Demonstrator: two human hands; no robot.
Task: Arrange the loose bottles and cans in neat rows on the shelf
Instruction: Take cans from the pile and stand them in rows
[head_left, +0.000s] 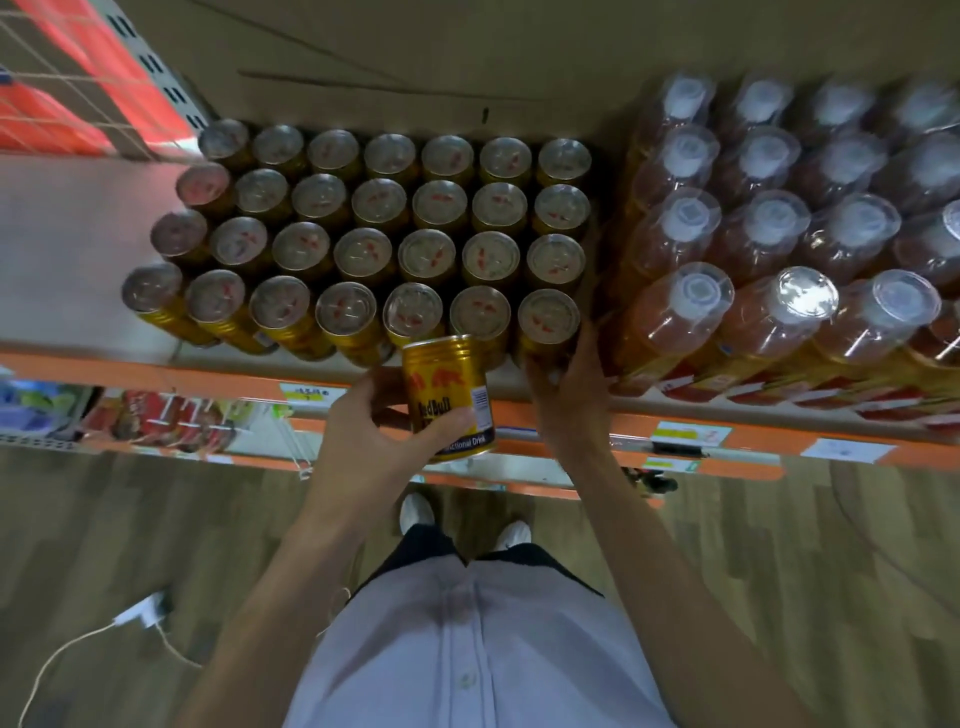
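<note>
Gold energy-drink cans (363, 249) stand in several neat rows on the shelf (67, 244), seen from above. My left hand (374, 431) grips one loose gold can (449, 395) upside down, just in front of the shelf's orange edge. My right hand (569, 384) is wrapped round the front-row can at the right end (548, 317), next to the bottles. Amber bottles (769, 228) with clear caps stand in rows to the right of the cans.
The shelf's left part is bare white board. An orange front rail (753, 441) carries price labels. Lower shelves with packaged goods (156, 415) show at the left. A white charger and cable (140, 616) lie on the wooden floor.
</note>
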